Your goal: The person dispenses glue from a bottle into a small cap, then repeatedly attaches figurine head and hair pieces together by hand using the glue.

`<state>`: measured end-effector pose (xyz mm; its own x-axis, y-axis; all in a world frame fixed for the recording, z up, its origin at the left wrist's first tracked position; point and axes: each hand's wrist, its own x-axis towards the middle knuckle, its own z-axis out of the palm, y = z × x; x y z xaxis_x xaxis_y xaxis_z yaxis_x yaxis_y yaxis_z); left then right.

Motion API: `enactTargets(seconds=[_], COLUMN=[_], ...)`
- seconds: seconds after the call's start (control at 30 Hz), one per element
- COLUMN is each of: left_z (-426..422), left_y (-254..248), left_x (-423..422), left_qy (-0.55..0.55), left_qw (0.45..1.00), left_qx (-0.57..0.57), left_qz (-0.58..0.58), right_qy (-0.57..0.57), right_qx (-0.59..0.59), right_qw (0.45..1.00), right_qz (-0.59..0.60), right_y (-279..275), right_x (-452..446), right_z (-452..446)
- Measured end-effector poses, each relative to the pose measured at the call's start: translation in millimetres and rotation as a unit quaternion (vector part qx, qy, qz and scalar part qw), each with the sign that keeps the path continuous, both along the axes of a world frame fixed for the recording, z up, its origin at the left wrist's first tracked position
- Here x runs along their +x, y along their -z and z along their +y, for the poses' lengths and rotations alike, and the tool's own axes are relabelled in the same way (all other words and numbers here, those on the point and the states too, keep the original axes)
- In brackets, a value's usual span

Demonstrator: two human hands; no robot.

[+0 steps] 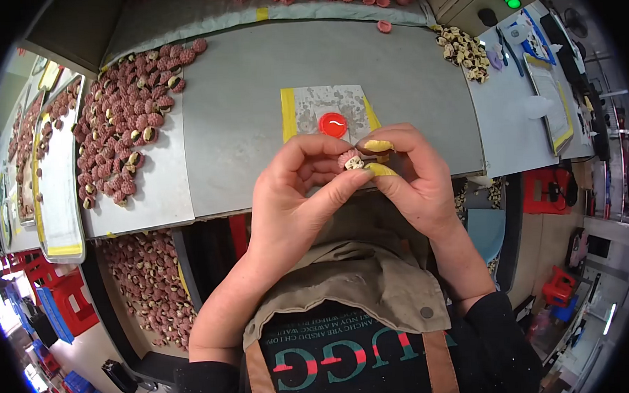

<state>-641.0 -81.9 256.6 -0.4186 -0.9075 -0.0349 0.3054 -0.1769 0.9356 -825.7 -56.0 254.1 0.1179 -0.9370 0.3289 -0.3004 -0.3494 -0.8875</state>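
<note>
In front of my chest, over the grey table's near edge, I hold a small figure piece (352, 160) with a bumpy pink cap and a cream, dark-marked face. My left hand (296, 183) pinches it between thumb and fingers from the left. From the right, my right hand (415, 180) closes its thumb and forefinger on its edge; both fingertips wear yellow covers (379, 146). Just beyond my hands, a red round dish (333, 125) with a shiny surface rests on a stained white sheet (323, 96) edged with yellow tape.
Finished-looking pink pieces (122, 121) with cream parts heap up on the table's left. Cream-and-black pieces (463, 52) lie at the far right. A padded ledge (213, 32) at the back carries more pink caps. Below left, a drawer (148, 283) holds many pieces.
</note>
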Motion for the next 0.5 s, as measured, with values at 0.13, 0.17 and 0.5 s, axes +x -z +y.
enactTargets(seconds=[0.13, 0.17, 0.5], left_z=[1.3, 1.8, 2.4], left_y=[2.5, 2.7, 8.4], left_x=[-2.0, -2.3, -3.2], left_qy=[-0.009, -0.011, -0.032], left_qw=[0.999, 0.999, 0.995], left_qx=[-0.038, -0.038, -0.080], left_qz=[-0.016, -0.021, -0.043], right_qy=[-0.006, -0.009, -0.028], right_qx=[0.016, 0.016, 0.010], right_qw=[0.999, 0.999, 0.999], right_qz=[-0.040, -0.045, -0.041], right_y=[6.3, 6.5, 5.7], right_x=[1.7, 2.3, 0.0], right_z=[2.0, 2.0, 1.1])
